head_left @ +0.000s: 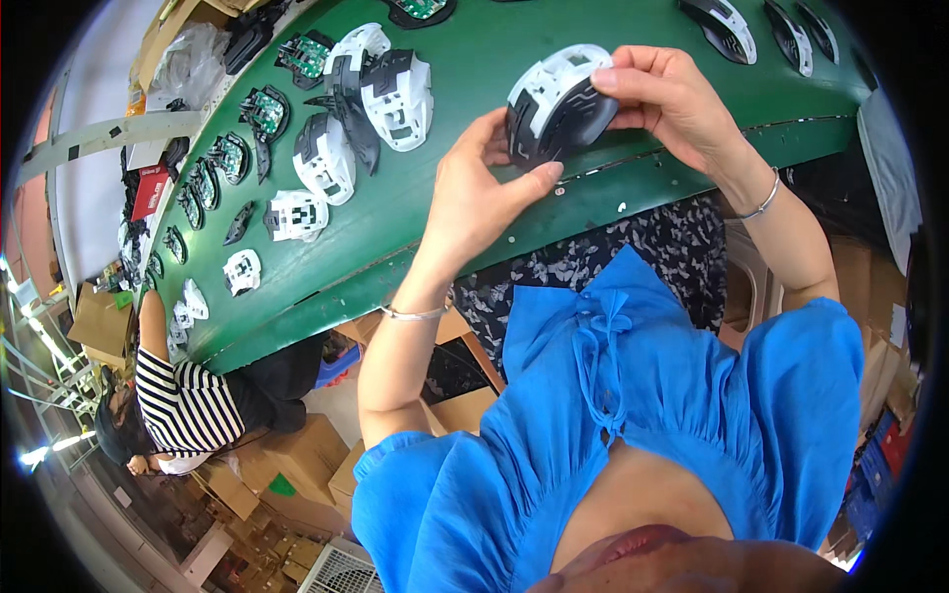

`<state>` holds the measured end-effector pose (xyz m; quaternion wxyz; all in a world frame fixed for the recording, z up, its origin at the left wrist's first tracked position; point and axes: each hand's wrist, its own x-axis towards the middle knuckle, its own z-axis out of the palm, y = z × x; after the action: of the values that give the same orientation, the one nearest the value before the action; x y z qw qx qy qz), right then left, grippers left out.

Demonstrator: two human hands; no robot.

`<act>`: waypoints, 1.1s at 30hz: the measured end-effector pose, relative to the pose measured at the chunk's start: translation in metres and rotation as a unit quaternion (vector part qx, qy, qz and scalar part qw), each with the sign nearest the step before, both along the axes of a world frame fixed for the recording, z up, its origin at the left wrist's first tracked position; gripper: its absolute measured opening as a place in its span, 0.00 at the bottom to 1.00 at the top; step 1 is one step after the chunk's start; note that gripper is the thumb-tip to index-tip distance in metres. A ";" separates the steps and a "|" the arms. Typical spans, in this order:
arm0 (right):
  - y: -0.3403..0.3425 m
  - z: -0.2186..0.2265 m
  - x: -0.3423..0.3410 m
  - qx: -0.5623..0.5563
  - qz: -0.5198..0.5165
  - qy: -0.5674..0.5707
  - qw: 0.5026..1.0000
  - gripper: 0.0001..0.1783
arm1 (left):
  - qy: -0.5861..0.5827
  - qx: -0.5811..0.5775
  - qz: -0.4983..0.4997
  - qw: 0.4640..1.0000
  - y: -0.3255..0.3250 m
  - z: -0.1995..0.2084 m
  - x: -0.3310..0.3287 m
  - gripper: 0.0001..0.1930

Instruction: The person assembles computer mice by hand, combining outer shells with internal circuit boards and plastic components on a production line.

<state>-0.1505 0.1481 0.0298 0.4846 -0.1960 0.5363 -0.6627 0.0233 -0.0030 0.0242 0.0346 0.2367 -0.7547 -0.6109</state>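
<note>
Both my hands hold a black and white computer mouse shell (560, 103) just above the near edge of the green work surface. My left hand (484, 183) grips its lower left side, with the thumb along the near edge. At its upper right, the thumb and fingers of my right hand (662, 104) pinch the rim. The shell is tilted, so its dark side shows. To the left on the green surface lie white and black mouse shells (397, 99), a further white-and-black shell (324, 158) and a smaller white part (297, 215).
Bases with green circuit boards (265, 114) line the far left edge of the green surface (474, 257). Several assembled-looking mouse shells (720, 30) lie at the far right. A person in a striped top (188, 405) sits farther left. Cardboard boxes (301, 460) stand below.
</note>
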 end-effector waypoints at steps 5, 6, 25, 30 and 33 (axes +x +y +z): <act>-0.003 0.005 -0.013 0.092 -0.032 0.406 0.908 0.30 | -0.064 -0.219 -0.078 0.971 -0.014 0.001 -0.006 0.30; -0.005 0.005 -0.015 0.096 -0.031 0.405 0.909 0.30 | -0.065 -0.215 -0.079 0.971 -0.016 0.003 -0.008 0.30; -0.015 -0.010 -0.041 0.055 0.221 0.285 0.931 0.34 | -0.034 -0.205 -0.074 0.975 -0.016 0.001 -0.028 0.35; 0.010 -0.017 -0.057 0.071 0.006 0.487 0.870 0.29 | 0.114 -0.319 0.011 0.941 -0.018 -0.004 0.001 0.35; 0.017 -0.026 -0.071 0.145 -0.157 0.655 0.725 0.29 | 0.089 -0.497 0.078 0.860 -0.027 -0.003 0.013 0.32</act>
<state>-0.2216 0.1653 0.0035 -0.0753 -0.4215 0.8330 -0.3503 0.0363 -0.0300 0.0216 0.2621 0.1906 -0.9309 -0.1683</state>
